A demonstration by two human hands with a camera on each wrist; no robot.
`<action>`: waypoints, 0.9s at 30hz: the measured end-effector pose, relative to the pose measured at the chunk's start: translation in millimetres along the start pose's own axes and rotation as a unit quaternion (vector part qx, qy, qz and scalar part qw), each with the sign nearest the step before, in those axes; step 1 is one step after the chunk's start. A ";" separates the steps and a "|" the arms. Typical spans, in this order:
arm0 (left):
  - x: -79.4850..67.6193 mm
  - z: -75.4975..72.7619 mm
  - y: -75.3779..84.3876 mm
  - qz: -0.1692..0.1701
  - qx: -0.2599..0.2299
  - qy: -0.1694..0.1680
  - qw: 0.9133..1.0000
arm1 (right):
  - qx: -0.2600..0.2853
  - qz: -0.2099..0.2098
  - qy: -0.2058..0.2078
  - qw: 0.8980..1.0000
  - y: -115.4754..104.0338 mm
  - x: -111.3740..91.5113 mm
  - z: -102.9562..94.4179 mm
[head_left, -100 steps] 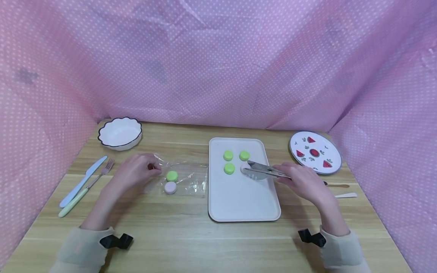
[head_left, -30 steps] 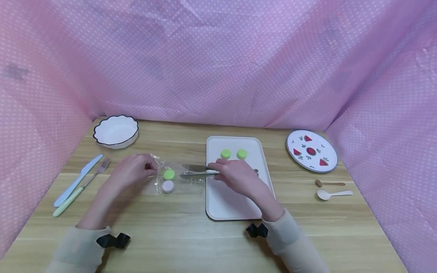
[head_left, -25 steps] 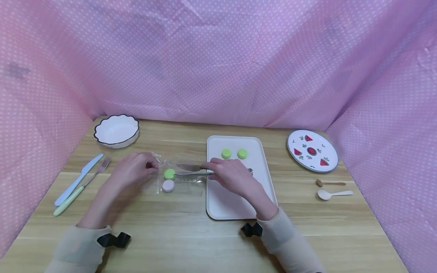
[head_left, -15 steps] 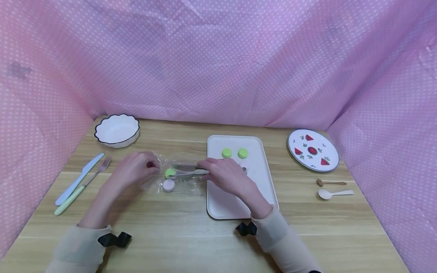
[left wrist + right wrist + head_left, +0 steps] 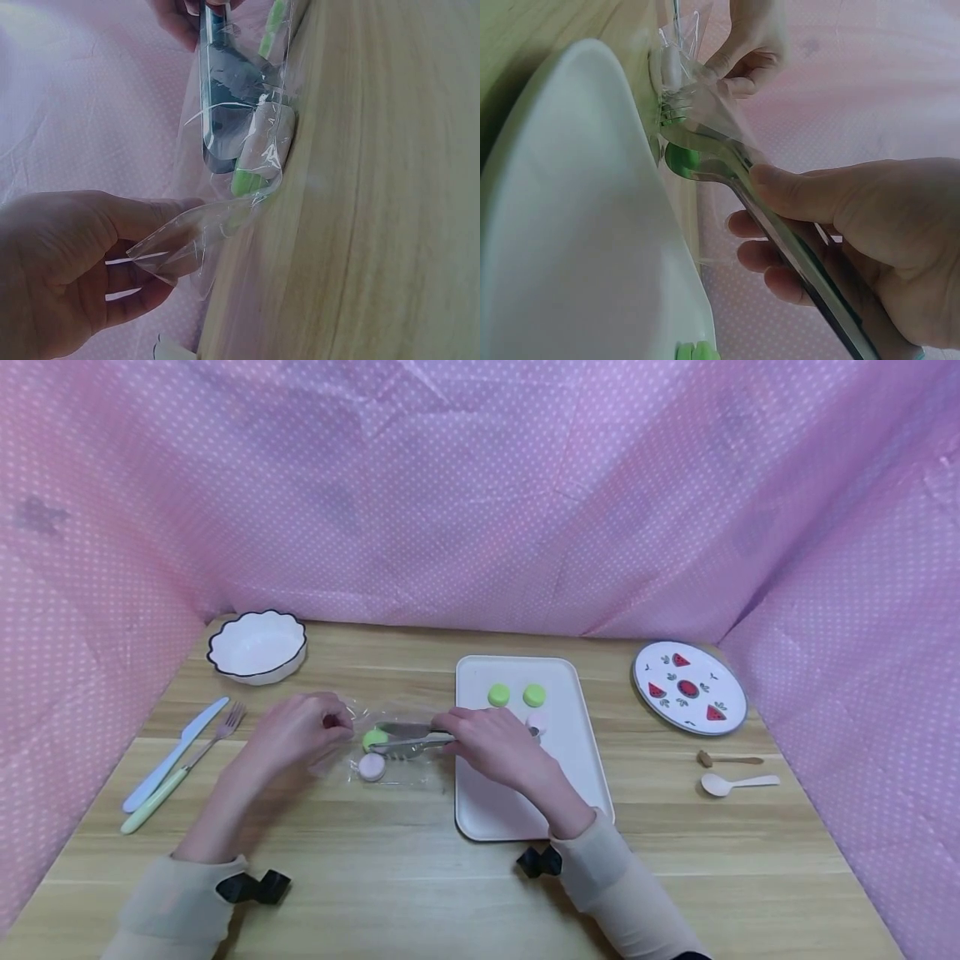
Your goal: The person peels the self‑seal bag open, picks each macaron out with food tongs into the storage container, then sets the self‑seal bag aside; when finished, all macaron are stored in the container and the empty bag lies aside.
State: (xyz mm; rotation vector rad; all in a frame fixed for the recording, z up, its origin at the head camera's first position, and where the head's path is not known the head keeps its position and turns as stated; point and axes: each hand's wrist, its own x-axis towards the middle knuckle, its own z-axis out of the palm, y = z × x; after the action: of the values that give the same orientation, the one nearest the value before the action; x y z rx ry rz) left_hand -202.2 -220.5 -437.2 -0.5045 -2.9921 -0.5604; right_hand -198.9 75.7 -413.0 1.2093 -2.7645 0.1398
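My left hand [image 5: 303,727] pinches the edge of a clear plastic bag [image 5: 202,247] lying on the table. Inside it sit a green macaron [image 5: 375,740] and a pale pink macaron [image 5: 372,767]. My right hand [image 5: 498,747] grips metal tongs [image 5: 411,744], which point left from above the white tray [image 5: 525,814]. The tong tips show through the bag's film in the left wrist view, right at the green macaron. On the tray, two green macarons [image 5: 534,695] and a pink macaron [image 5: 537,722] show; my right hand covers part of it.
Back left stands a scalloped white bowl [image 5: 257,647]. A light blue knife [image 5: 177,753] and a green-handled fork [image 5: 184,768] lie at left. Watermelon-patterned plates [image 5: 690,687] sit back right, with a small brown utensil [image 5: 731,760] and white spoon [image 5: 738,783] in front.
My right hand has carried the tongs leftward from the pink macaron on the tray to the bag. Over the last half second they barely moved. My left hand stays at the bag's edge.
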 end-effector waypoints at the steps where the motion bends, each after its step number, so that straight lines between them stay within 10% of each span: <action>1: 0.1 0.4 -0.1 -0.002 0.001 0.000 1.000 | -0.001 -0.001 0.001 1.000 0.2 -0.2 -0.1; 27: 1.3 3.7 -0.2 0.004 0.015 0.007 1.000 | 0.011 0.022 -0.017 1.000 5.2 -5.7 -7.0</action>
State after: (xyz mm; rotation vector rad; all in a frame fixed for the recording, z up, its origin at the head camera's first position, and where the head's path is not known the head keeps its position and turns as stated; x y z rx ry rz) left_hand -203.5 -219.0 -440.6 -0.5065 -2.9785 -0.5166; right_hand -198.3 84.3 -407.1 1.1678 -2.8261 0.1567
